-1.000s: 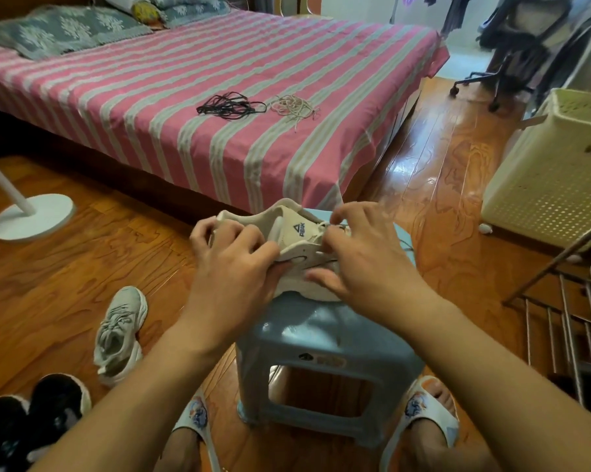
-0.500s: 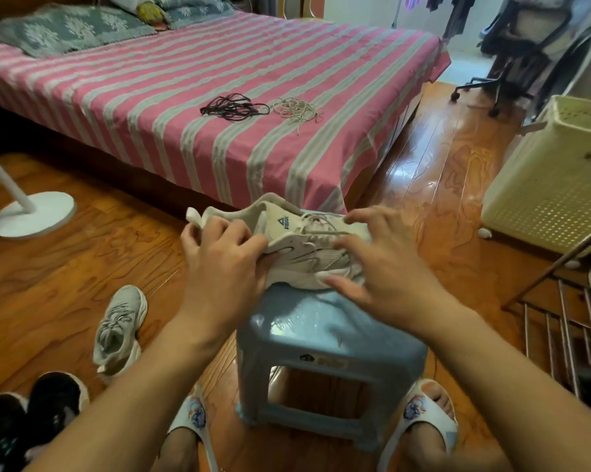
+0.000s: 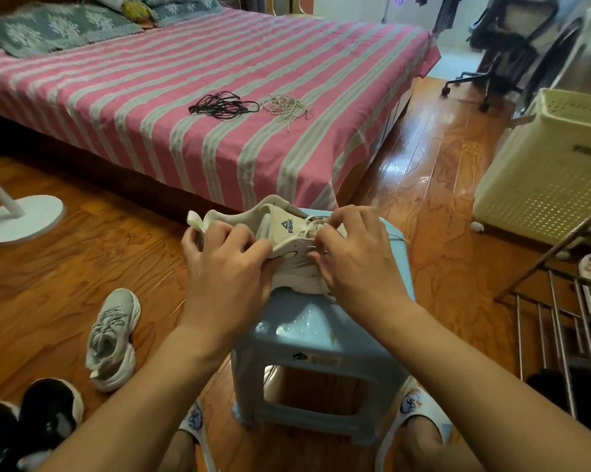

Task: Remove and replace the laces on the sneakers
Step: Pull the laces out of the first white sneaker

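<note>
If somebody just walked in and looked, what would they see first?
Probably the two hands in the middle: the left hand grips the heel end of a white sneaker on a light blue stool, while the right hand pinches at its laces. Behind them, the pink striped bed stands out, with a black lace bundle and a pale lace bundle lying side by side on it.

Pale sneakers, two: one on stool [image 3: 287, 229], one on floor [image 3: 112, 338]; black shoes [image 3: 32, 424], two; lace bundles, two: black [image 3: 221, 105], beige [image 3: 287, 109]; slippers, two [image 3: 193, 424] [image 3: 415, 408]; blue stool [image 3: 321, 338], one; hands, two [image 3: 224, 267] [image 3: 355, 264].
</note>
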